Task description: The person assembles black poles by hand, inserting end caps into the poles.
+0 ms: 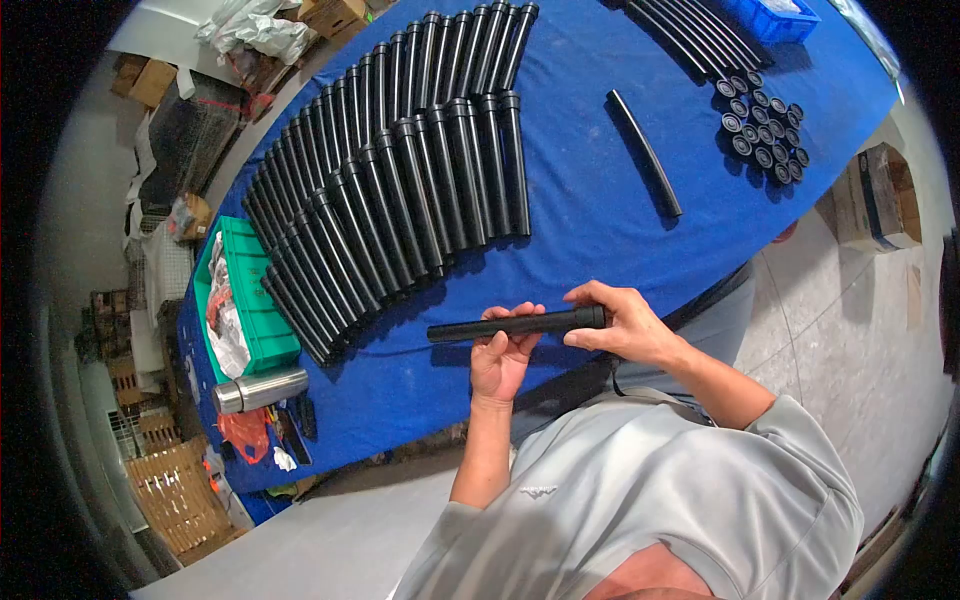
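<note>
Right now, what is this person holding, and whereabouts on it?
A black tube, held level in both hands: the left hand grips its middle from below, the right hand closes around its capped end.

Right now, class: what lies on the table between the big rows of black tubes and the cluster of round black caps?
In the head view, one loose black tube lies alone on the blue cloth between the rows of tubes and the caps; otherwise bare cloth.

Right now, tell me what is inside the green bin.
The green bin holds crumpled plastic wrap with some orange in it. Whatever lies beneath the wrap is covered.
</note>
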The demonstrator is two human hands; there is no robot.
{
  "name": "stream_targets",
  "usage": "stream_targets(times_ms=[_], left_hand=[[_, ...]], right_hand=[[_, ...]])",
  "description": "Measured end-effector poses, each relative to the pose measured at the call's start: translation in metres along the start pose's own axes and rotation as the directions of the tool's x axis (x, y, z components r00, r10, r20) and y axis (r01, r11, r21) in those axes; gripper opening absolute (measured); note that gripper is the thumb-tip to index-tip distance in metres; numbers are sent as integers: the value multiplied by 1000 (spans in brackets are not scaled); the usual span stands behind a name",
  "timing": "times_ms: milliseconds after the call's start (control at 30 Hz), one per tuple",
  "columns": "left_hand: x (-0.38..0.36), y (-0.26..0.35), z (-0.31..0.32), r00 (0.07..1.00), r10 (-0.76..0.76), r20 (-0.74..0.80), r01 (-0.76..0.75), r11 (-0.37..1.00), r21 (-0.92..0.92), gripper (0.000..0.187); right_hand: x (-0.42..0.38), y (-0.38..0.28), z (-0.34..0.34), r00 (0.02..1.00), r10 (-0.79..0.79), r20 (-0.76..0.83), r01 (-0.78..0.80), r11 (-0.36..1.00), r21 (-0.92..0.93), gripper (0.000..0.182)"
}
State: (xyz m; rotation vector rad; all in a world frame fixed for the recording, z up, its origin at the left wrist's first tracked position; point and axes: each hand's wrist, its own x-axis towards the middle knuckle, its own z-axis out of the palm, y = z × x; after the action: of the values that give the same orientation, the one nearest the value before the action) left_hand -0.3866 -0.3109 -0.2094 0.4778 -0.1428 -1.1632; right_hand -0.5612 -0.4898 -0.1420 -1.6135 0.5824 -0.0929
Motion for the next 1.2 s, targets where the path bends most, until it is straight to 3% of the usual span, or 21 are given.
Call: stream_targets(times_ms=[100, 133, 200, 300, 400, 500, 600, 900, 1000, 1100, 1200], left_hand=[[0, 1, 3, 1000, -1, -9, 1, 1000, 15, 33], [0, 1, 3, 1000, -6, -17, 6, 1000, 11, 33], [0, 0, 2, 999, -18, -32, 18, 1000, 2, 33], [-1, 0, -7, 1000, -11, -13, 11, 1000, -2, 33], [-1, -1, -6, 1000, 8, 5, -8, 999, 34, 33], [0, -1, -2, 1000, -1, 7, 1, 1000, 2, 32], [0, -1, -6, 1000, -3, 8, 3, 1000, 14, 32], [-2, -2, -4, 998, 31, -45, -29, 999, 46, 31], [1, 0, 3, 999, -8, -53, 11, 998, 60, 32], [-1, 0, -5, 1000, -6, -1, 6, 1000, -7, 37], [-1, 0, 2, 1000, -5, -12, 6, 996, 91, 34]], right_hand=[[-1, 4, 5, 996, 69, 63, -80, 977, 197, 44], [-1, 8, 8, 994, -101, -34, 104, 992, 70, 43], [1, 16, 14, 878, -454, -152, 416, 881, -228, 41], [3, 12, 15, 833, -529, -160, 484, 838, -252, 37], [-5, -10, 3, 966, -229, -122, 213, 968, -129, 35], [-1, 0, 2, 983, -166, -81, 158, 982, -103, 34], [-1, 8, 10, 979, -159, -129, 154, 987, -49, 32], [3, 9, 12, 947, -284, -152, 269, 957, -113, 28], [2, 12, 16, 853, -493, -172, 428, 849, -311, 29], [3, 8, 13, 816, -553, -166, 498, 820, -284, 32], [-2, -8, 4, 959, -263, -107, 243, 954, -176, 34]])
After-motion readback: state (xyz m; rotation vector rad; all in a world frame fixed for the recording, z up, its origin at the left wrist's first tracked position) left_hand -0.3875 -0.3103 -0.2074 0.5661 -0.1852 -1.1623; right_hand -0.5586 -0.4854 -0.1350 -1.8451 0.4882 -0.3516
